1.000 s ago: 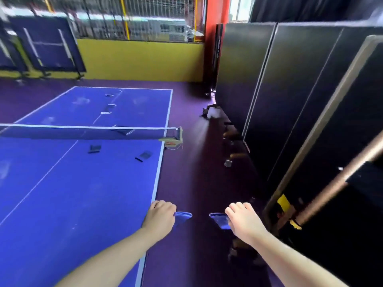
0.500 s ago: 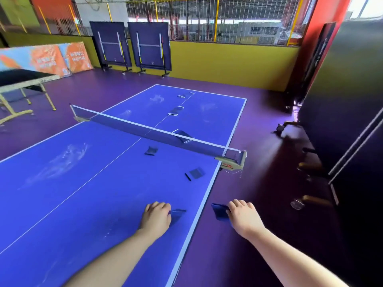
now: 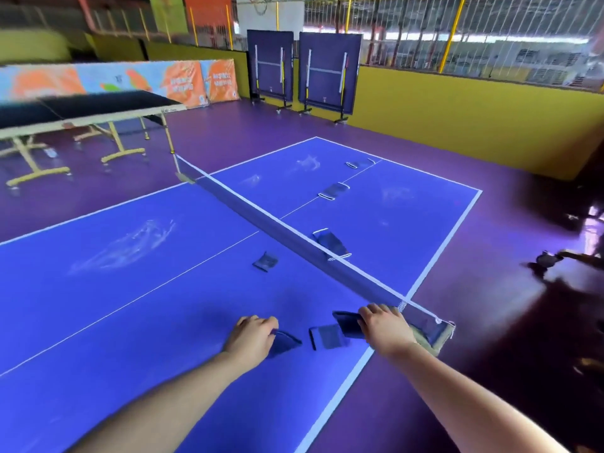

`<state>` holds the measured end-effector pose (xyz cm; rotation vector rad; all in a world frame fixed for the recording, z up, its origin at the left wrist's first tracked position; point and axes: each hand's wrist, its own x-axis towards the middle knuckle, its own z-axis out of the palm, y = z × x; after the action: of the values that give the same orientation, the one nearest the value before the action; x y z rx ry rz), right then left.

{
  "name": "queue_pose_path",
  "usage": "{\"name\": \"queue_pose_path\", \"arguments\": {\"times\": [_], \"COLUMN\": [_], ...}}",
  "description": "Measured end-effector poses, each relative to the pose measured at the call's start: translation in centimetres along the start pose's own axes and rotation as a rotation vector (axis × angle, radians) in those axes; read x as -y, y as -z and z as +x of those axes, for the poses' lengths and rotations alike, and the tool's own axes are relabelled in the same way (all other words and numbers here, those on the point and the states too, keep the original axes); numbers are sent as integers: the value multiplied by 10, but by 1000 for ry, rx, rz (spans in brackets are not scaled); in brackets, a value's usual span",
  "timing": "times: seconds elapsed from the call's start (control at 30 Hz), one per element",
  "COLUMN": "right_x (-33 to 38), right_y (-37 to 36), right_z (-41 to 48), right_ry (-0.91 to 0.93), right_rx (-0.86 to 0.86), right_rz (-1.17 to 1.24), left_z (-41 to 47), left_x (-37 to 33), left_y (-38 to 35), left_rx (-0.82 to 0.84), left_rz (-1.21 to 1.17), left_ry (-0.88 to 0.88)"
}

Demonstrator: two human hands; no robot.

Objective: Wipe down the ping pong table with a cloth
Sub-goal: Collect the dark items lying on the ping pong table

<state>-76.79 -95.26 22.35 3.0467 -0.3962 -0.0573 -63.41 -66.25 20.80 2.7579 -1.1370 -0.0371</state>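
Two cloths are noted beside the net (image 3: 294,230), at the right edge of the blue surface (image 3: 130,322). The left cloth (image 3: 284,343) is clamped in the left grip (image 3: 251,338); the right cloth (image 3: 348,323) is clamped in the right grip (image 3: 387,328). A third cloth (image 3: 327,336) is laid flat between them. White smears (image 3: 130,243) are recorded on the surface.

left hand (image 3: 251,338): further in over table (image 3: 130,305) | right hand (image 3: 385,331): from over floor (image 3: 490,371) to beside net (image 3: 228,197)

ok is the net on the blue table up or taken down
Up: the net stands stretched across the middle of the blue table, its near post clamped at the edge beside the right hand.
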Motion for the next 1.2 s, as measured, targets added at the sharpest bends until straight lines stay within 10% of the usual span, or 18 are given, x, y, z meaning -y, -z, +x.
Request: {"name": "queue_pose_path", "arguments": {"times": [0.6, 1.2], "right_x": [-164, -133], "right_y": [-132, -158], "right_z": [141, 205], "right_ry": [131, 112], "right_rx": [213, 410], "right_rz": [302, 240], "left_z": [206, 227], "left_x": [-91, -76], "left_y": [-164, -235], "left_rx": [481, 678], "left_rz": [-268, 20], "left_ry": [173, 343]}}
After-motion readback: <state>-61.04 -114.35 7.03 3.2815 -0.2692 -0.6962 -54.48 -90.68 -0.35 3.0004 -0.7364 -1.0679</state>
